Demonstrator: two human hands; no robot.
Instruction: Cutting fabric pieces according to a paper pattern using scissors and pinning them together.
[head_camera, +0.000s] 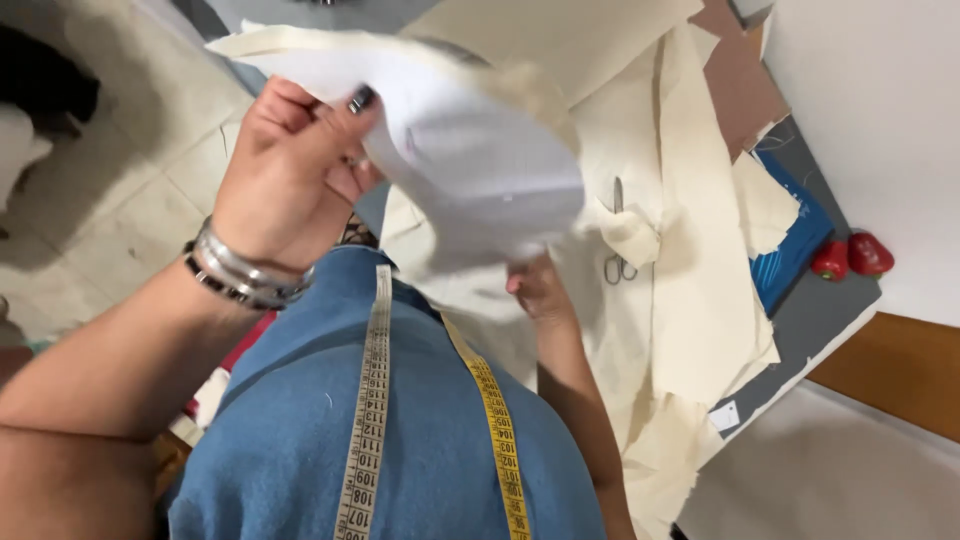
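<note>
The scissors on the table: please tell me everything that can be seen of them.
The scissors look like metal, silver-grey, with two small loop handles toward the person and a narrow blade part pointing away. They appear closed and lie flat on the cream fabric covering the table. A folded bit of that cloth sits against their left side. Neither hand touches them; the right hand is nearest, just to their left.

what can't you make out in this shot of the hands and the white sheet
Head view only:
- Right hand: its fingers are hidden behind the white sheet, so its grip is unclear.
- White sheet: motion-blurred, so paper or fabric is unclear.
- Scissors: small, partly covered by cream cloth.
- Two red objects: too small to identify.
- Left hand: fingertips wrap the sheet's edge; palm side hidden.
</note>
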